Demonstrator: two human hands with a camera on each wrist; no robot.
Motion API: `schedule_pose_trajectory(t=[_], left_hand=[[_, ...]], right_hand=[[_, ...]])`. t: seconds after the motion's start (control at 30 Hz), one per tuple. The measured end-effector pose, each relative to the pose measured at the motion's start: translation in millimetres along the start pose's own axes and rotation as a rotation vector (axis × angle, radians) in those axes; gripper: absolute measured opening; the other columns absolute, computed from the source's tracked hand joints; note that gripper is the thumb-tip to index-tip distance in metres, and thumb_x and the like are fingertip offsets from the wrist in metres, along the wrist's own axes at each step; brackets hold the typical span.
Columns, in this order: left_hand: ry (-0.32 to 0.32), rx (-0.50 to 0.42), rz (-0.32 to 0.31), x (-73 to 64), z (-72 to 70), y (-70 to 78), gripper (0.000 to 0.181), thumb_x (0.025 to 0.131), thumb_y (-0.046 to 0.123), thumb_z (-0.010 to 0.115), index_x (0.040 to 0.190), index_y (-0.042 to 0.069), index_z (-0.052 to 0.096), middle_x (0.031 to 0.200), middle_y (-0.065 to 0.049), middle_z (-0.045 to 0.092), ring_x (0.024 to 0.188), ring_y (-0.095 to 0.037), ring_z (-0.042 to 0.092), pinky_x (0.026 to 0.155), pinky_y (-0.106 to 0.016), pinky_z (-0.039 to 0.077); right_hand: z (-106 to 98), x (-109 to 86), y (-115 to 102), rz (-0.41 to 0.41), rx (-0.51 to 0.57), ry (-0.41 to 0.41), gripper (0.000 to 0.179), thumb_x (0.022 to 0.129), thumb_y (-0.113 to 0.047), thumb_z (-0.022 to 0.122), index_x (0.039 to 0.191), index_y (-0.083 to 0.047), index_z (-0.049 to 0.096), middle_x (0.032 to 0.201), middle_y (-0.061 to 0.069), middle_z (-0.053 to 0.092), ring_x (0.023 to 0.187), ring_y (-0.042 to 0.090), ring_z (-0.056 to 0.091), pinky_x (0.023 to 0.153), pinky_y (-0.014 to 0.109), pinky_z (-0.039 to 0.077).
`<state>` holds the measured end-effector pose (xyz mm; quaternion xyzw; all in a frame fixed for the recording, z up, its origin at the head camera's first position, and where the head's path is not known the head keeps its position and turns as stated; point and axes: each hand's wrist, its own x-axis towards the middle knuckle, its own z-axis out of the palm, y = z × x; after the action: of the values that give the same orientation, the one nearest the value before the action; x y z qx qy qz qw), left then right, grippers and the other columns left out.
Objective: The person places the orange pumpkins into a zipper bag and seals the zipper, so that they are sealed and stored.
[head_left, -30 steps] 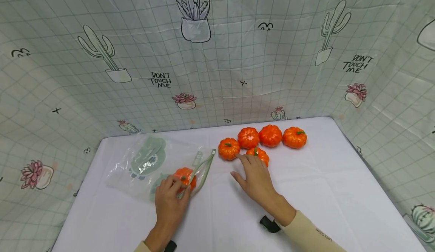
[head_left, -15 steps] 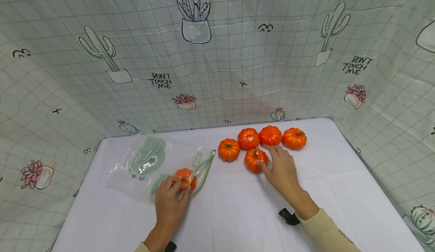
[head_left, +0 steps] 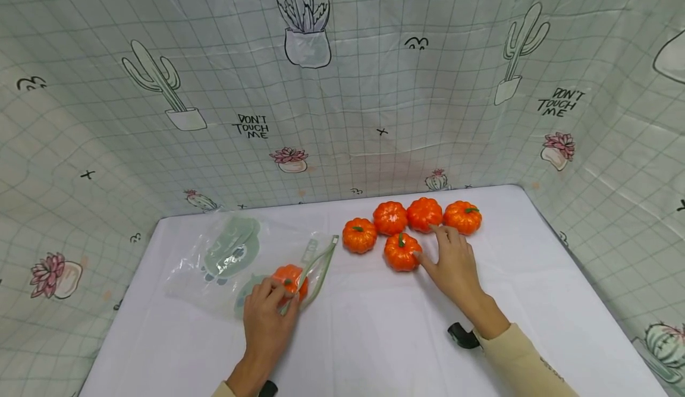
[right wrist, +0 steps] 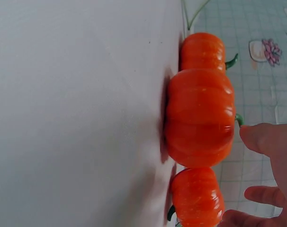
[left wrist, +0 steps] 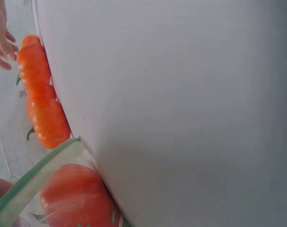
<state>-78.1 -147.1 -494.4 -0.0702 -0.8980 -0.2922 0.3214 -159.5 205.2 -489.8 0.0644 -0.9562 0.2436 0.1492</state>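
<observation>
My left hand (head_left: 269,317) pinches the open edge of a clear plastic zip bag (head_left: 278,236) lying on the left. Inside the bag, near its mouth, sits a small orange toy pumpkin (head_left: 288,277); the left wrist view shows it behind the green zip strip (left wrist: 37,175). My right hand (head_left: 457,269) hovers with spread fingers beside the foremost loose pumpkin (head_left: 402,257), thumb at its right side. In the right wrist view, the thumb is near that pumpkin's green stem (right wrist: 239,119), and nothing is gripped.
Behind the foremost pumpkin, several more orange pumpkins stand in a loose row, from a left one (head_left: 360,236) to a right one (head_left: 462,217). They rest on a white-covered table (head_left: 374,337). A cactus-print cloth (head_left: 342,88) hangs behind and at both sides.
My right hand has moved right from over the foremost pumpkin to its right side, uncovering it. My left hand and the bag stay put.
</observation>
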Motion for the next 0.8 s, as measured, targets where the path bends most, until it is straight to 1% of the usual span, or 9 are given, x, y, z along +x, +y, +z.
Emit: schedule_pose_trajectory(t=[0.17, 0.27, 0.4, 0.5, 0.6, 0.8], left_hand=[[0.007, -0.013, 0.010, 0.4, 0.5, -0.3, 0.028, 0.066, -0.008, 0.090, 0.072, 0.010, 0.069, 0.088, -0.001, 0.061, 0.077, -0.021, 0.055, 0.068, -0.035, 0.038], [0.012, -0.016, 0.017, 0.5, 0.9, -0.4, 0.028, 0.066, -0.008, 0.089, 0.072, 0.010, 0.068, 0.087, 0.000, 0.061, 0.078, -0.021, 0.055, 0.068, -0.035, 0.038], [0.013, -0.012, 0.021, 0.8, 0.9, -0.6, 0.027, 0.067, -0.007, 0.088, 0.071, 0.010, 0.068, 0.087, 0.000, 0.061, 0.078, -0.021, 0.055, 0.068, -0.035, 0.037], [0.013, -0.007, 0.021, 0.6, 0.7, -1.0, 0.027, 0.066, -0.007, 0.088, 0.071, 0.010, 0.068, 0.087, 0.000, 0.061, 0.078, -0.021, 0.055, 0.068, -0.035, 0.037], [0.011, -0.003, 0.014, 0.1, 0.5, -1.4, 0.026, 0.066, -0.007, 0.088, 0.071, 0.009, 0.068, 0.087, 0.000, 0.061, 0.078, -0.021, 0.055, 0.068, -0.035, 0.037], [-0.007, 0.000, -0.013, -0.6, 0.3, -2.4, 0.026, 0.067, -0.005, 0.090, 0.073, 0.008, 0.069, 0.087, -0.001, 0.060, 0.078, -0.021, 0.054, 0.068, -0.035, 0.038]], right_hand=[[2, 0.9, 3, 0.011, 0.006, -0.040, 0.072, 0.088, -0.025, 0.086, 0.142, 0.009, 0.052, 0.136, 0.032, 0.052, 0.122, 0.050, 0.051, 0.108, 0.067, 0.040], [3, 1.7, 4, 0.015, 0.021, -0.078, 0.073, 0.089, -0.025, 0.085, 0.144, 0.008, 0.050, 0.142, 0.034, 0.050, 0.130, 0.053, 0.048, 0.111, 0.068, 0.036], [8, 1.8, 1, -0.006, 0.037, -0.129, 0.077, 0.088, -0.027, 0.085, 0.148, 0.004, 0.048, 0.147, 0.033, 0.051, 0.133, 0.053, 0.048, 0.112, 0.069, 0.036], [13, 0.9, -3, -0.035, 0.033, -0.163, 0.082, 0.088, -0.030, 0.087, 0.151, 0.004, 0.047, 0.148, 0.030, 0.053, 0.130, 0.051, 0.051, 0.110, 0.067, 0.038], [17, 0.9, -7, -0.050, 0.025, -0.187, 0.085, 0.087, -0.031, 0.088, 0.152, 0.005, 0.047, 0.151, 0.028, 0.052, 0.132, 0.050, 0.051, 0.110, 0.066, 0.039], [22, 2.7, -12, -0.049, 0.044, -0.200, 0.080, 0.085, -0.026, 0.090, 0.147, 0.006, 0.051, 0.147, 0.025, 0.058, 0.126, 0.046, 0.055, 0.109, 0.064, 0.042]])
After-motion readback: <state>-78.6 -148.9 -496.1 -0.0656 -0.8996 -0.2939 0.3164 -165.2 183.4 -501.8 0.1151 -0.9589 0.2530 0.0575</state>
